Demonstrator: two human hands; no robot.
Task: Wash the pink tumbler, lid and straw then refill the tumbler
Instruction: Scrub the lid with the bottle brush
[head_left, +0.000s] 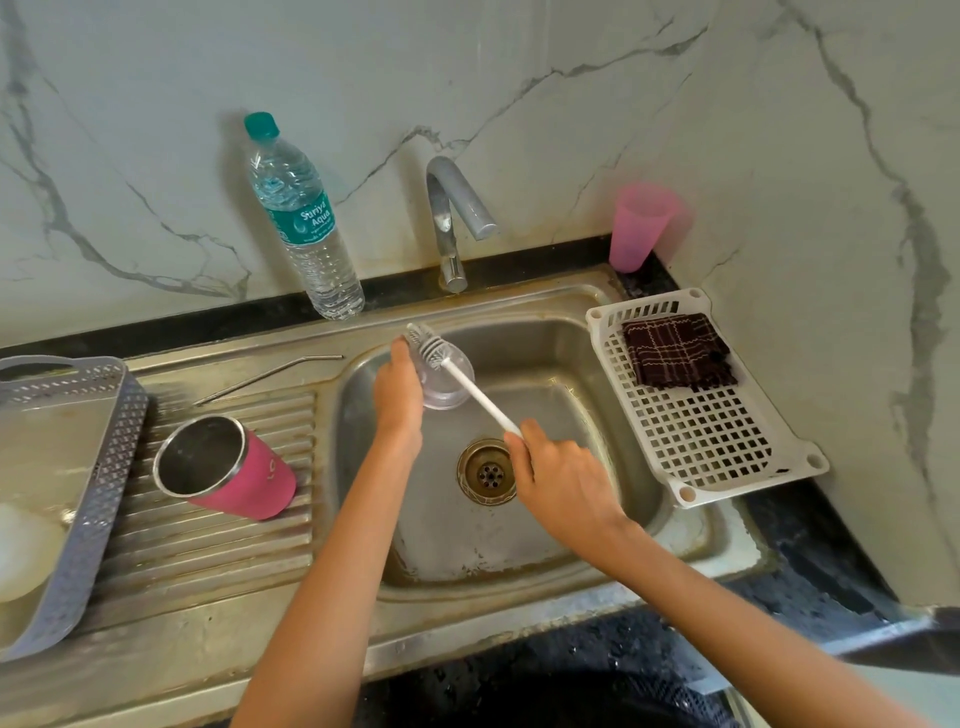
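1. The left hand, at the centre of the frame, has its grip clamped on the clear lid, held over the sink.
2. The right hand, lower right of centre, has its grip closed round the white handle of the brush; the bristles touch the lid's upper edge.
3. The tumbler lies on its side on the ribbed drainboard, left of the sink, mouth open toward the left.
4. The straw lies on the drainboard above the tumbler, apart from it.
5. A bottle stands upright behind the sink, left of the tap; a cup stands at the upper right.
6. A rack at the right carries a folded cloth; a tray sits at the left edge.
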